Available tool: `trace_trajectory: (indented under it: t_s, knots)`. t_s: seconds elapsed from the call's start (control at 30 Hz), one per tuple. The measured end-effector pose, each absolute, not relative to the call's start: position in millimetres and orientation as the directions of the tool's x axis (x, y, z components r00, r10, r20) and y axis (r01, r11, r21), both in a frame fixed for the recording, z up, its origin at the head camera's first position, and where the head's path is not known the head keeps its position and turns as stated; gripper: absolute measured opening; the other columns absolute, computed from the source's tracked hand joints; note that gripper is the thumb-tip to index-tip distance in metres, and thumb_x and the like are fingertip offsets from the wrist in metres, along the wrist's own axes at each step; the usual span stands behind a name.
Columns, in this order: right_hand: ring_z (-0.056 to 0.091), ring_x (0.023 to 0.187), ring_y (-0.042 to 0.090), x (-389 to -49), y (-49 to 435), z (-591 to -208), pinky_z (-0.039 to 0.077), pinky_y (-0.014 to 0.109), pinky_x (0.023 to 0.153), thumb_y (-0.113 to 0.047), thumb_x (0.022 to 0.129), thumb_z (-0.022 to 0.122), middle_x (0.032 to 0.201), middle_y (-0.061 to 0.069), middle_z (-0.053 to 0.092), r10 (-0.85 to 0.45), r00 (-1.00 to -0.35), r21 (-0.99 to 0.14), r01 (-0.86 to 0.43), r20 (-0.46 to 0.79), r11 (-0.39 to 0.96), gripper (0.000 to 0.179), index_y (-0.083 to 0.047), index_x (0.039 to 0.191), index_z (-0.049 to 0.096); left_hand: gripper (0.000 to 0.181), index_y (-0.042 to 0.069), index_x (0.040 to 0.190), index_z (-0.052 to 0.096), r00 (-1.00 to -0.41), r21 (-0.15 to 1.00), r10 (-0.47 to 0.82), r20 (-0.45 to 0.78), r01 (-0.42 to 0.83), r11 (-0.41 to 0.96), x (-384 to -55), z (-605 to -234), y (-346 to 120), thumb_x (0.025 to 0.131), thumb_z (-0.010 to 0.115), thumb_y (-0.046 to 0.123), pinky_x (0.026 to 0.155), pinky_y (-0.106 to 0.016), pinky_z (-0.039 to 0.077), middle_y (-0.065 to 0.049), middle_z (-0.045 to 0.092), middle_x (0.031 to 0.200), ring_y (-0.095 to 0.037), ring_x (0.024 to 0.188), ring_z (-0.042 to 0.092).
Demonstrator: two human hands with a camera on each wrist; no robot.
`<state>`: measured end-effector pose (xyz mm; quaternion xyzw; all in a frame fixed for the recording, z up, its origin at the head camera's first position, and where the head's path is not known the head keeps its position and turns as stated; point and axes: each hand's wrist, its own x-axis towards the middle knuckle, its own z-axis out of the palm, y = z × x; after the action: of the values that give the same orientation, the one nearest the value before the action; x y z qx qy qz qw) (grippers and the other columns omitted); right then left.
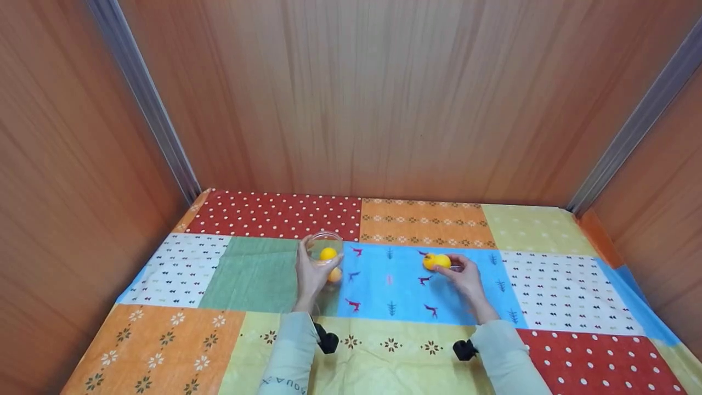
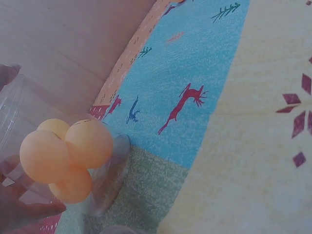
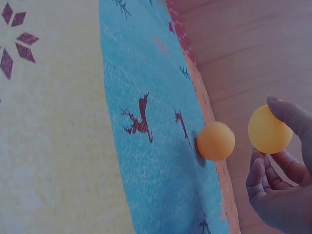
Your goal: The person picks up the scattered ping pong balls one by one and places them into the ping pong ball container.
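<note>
My left hand grips a clear plastic cup round its side. Several orange ping-pong balls are piled inside, seen through the wall in the left wrist view. The cup's round rim faces up in the head view, and its base is close over the cloth. Over on the right, my right hand pinches one yellow-orange ping-pong ball between thumb and fingers, raised above the cloth. A second ping-pong ball lies on the blue patch, just beside the held one.
A patchwork cloth in printed squares covers the table. Wood-grain panels stand at the back and both sides, with grey metal posts in the corners. Black wrist mounts sit at both sleeves.
</note>
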<state>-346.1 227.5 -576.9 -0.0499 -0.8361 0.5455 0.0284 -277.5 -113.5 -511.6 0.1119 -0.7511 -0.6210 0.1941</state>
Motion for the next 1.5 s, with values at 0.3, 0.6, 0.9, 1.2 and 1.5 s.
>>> trace_trajectory:
  t_s: [0.3,0.6,0.9,1.2,1.5]
  knots:
    - [0.051,0.086,0.024,-329,201,-544,0.044,0.031,0.07,-0.033,0.07,0.074,0.099,0.012,0.055,0.039,-0.995,-0.944,-0.071,0.089,0.323,0.051,-0.005,0.108,0.057,0.078,0.018,0.126,0.032,-0.9,0.975,-0.406,0.161,0.081,0.207,-278,-512,-113,0.065,0.078,0.031,0.093,-0.049,0.033,-0.009,0.039,0.127,-0.031,0.116,0.037]
    - [0.051,0.085,0.022,-316,175,-517,0.045,0.027,0.072,-0.031,0.072,0.073,0.099,0.011,0.056,0.028,-0.997,-0.959,-0.056,0.066,0.279,0.049,-0.004,0.109,0.056,0.078,0.017,0.126,0.033,-0.896,0.974,-0.409,0.173,0.094,0.207,-277,-513,-114,0.065,0.078,0.033,0.093,-0.049,0.033,-0.012,0.039,0.128,-0.03,0.114,0.038]
    - [0.05,0.087,0.023,-306,153,-489,0.043,0.024,0.071,-0.024,0.07,0.075,0.1,0.011,0.056,0.001,-0.998,-0.964,-0.056,0.058,0.258,0.047,-0.001,0.107,0.057,0.075,0.018,0.125,0.034,-0.897,0.973,-0.405,0.176,0.097,0.209,-277,-511,-113,0.066,0.078,0.031,0.094,-0.048,0.032,-0.009,0.04,0.127,-0.024,0.113,0.037]
    - [0.052,0.084,0.023,-306,133,-484,0.045,0.027,0.07,-0.021,0.069,0.076,0.098,0.009,0.057,-0.037,-0.996,-0.969,-0.092,0.086,0.231,0.046,-0.002,0.107,0.057,0.077,0.017,0.126,0.032,-0.895,0.971,-0.41,0.178,0.091,0.222,-277,-512,-113,0.065,0.078,0.03,0.092,-0.048,0.034,-0.008,0.039,0.126,-0.026,0.114,0.038]
    - [0.052,0.082,0.022,-305,112,-480,0.046,0.026,0.071,-0.023,0.069,0.075,0.096,0.007,0.057,-0.068,-0.994,-0.965,-0.101,0.087,0.243,0.042,-0.004,0.104,0.059,0.078,0.017,0.126,0.032,-0.898,0.976,-0.41,0.16,0.081,0.203,-278,-513,-113,0.065,0.078,0.03,0.093,-0.05,0.033,-0.012,0.039,0.128,-0.027,0.113,0.038]
